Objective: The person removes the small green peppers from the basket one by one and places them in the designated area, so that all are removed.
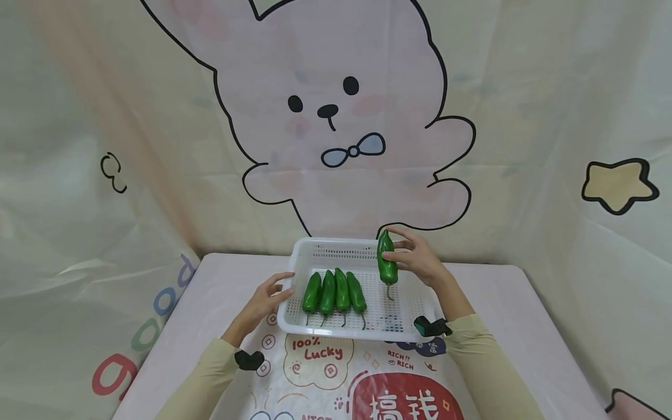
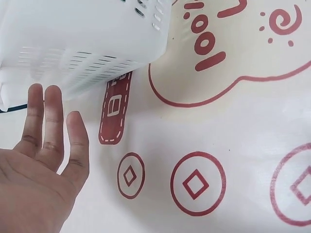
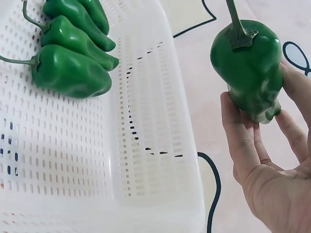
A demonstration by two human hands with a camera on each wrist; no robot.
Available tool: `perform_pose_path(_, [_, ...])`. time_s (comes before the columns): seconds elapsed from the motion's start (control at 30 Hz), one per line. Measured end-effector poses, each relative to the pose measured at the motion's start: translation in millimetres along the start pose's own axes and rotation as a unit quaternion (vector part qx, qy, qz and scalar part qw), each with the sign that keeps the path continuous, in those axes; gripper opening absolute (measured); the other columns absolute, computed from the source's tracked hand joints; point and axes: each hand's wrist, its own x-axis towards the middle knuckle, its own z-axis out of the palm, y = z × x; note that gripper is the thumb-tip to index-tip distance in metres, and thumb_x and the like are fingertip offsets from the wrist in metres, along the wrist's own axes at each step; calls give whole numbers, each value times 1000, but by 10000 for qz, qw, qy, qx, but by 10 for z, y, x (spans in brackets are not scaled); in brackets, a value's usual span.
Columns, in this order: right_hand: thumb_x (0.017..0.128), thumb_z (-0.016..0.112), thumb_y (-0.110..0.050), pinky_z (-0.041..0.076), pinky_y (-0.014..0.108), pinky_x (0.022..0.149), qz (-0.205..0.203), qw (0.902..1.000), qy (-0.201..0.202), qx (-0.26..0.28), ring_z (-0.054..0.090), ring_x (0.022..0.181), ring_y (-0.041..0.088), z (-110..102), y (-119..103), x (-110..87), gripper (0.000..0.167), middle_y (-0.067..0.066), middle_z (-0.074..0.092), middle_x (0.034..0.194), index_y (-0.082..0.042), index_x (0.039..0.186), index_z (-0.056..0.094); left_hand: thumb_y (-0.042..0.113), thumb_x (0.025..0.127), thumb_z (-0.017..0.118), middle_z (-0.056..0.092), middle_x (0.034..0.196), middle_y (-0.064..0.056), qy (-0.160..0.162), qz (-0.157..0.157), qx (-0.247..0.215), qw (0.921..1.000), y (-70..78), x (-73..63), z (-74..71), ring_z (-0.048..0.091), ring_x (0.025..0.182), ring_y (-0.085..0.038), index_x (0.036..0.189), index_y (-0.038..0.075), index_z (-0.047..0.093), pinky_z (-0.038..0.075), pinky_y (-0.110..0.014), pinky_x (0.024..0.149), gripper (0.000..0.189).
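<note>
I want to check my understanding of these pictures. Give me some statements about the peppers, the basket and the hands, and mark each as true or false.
1. The right hand holds a green pepper. True.
2. Five peppers lie in the basket. False: four peppers lie in the basket.
3. In the head view, the held pepper's stem points toward the picture's bottom. True.
4. The left hand holds a pepper. False: the left hand is at the basket's left side, without one.
5. The basket is white. True.
</note>
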Motion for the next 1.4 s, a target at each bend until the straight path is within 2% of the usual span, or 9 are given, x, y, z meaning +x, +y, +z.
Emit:
perform_pose_path(0.27, [92, 78, -11, 56, 45, 87, -92, 9996, 149, -226, 63, 109, 36, -157, 6, -92, 75, 31, 45, 134, -15, 156, 41, 15, 103, 63, 55, 132, -25, 3, 13, 162, 9999, 52, -18, 26, 63, 108, -38, 152, 13, 44, 58, -51, 82, 53])
perform_pose_path(0.5, [93, 77, -12, 56, 42, 88, -25, 9991, 269, -320, 64, 107, 33, -373, 3, -191, 76, 32, 45, 134, -14, 158, 37, 14, 102, 64, 56, 130, -26, -27, 43, 263, 9996, 299, -147, 56, 63, 109, -40, 150, 8, 46, 56, -53, 85, 52])
perform_pose_path(0.63, [94, 76, -13, 56, 40, 88, 18, 9987, 358, -362, 63, 109, 31, -500, -7, -276, 78, 32, 42, 136, -13, 159, 34, 18, 100, 67, 56, 130, -26, -32, 55, 203, 9998, 370, -195, 58, 63, 110, -40, 149, 8, 47, 56, -53, 85, 54])
perform_pose_path(0.97, [94, 77, -19, 56, 34, 87, 111, 9950, 743, -654, 63, 107, 24, -831, 18, -483, 80, 32, 41, 138, -14, 160, 32, 17, 101, 66, 55, 130, -27, -89, 68, 143, 9998, 338, -176, 49, 60, 112, -47, 150, 7, 46, 56, -55, 86, 54])
perform_pose_path(1.17, [94, 77, -20, 56, 31, 86, 119, 9940, 854, -677, 66, 103, 19, -997, 110, -559, 79, 30, 44, 136, -17, 160, 33, 16, 103, 63, 54, 129, -27, -111, 165, 148, 9997, 177, -93, 27, 61, 112, -46, 151, 8, 44, 56, -55, 85, 52])
perform_pose_path(1.23, [94, 76, -21, 56, 31, 85, 115, 9935, 877, -719, 67, 102, 18, -1036, 131, -582, 79, 31, 44, 136, -18, 160, 34, 17, 103, 63, 55, 129, -26, -106, 221, 182, 9995, 182, -99, 29, 62, 110, -43, 151, 8, 44, 57, -53, 83, 52])
perform_pose_path(1.3, [94, 76, -21, 56, 31, 85, 111, 9931, 893, -752, 67, 101, 17, -1062, 145, -604, 78, 31, 44, 137, -20, 160, 34, 17, 103, 63, 55, 128, -27, -99, 210, 220, 9995, 264, -140, 45, 62, 109, -42, 150, 6, 45, 57, -52, 83, 52])
perform_pose_path(1.4, [95, 76, -20, 57, 31, 85, 69, 9926, 896, -812, 67, 101, 17, -1102, 180, -629, 78, 32, 44, 136, -17, 160, 33, 13, 103, 63, 56, 128, -27, -69, 158, 261, 9995, 274, -133, 45, 63, 107, -39, 150, 7, 46, 58, -50, 83, 51])
